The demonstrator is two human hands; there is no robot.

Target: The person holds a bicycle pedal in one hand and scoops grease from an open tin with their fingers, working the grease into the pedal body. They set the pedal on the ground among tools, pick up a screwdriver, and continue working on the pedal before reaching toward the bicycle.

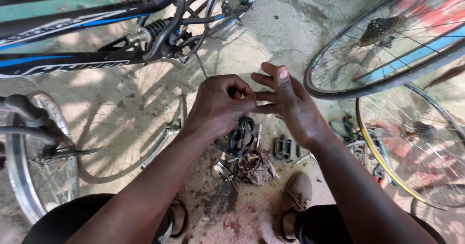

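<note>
While crouching over black toothed disc (pixel 240 136) and rag (pixel 255 166) on floor, pinching with closed left hand (pixel 218 106) at outstretched fingers of open right hand (pixel 293 106); held piece, if any, hidden.

Black-and-blue bicycle frame (pixel 72 35), yellow-rimmed wheel (pixel 411 147), reddish patterned rag (pixel 255 166).

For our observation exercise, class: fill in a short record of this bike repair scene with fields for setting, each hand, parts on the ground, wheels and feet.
setting: concrete floor, seen from above
left hand: fingers pinched together, touching the right hand's fingers; what they grip is too small to tell
right hand: fingers spread, held against the left
below hands: black chainring, rag, pedal
bike frame: black and blue, upper left
wheels: two at right, one at left
shoe: tan, on right foot
</note>
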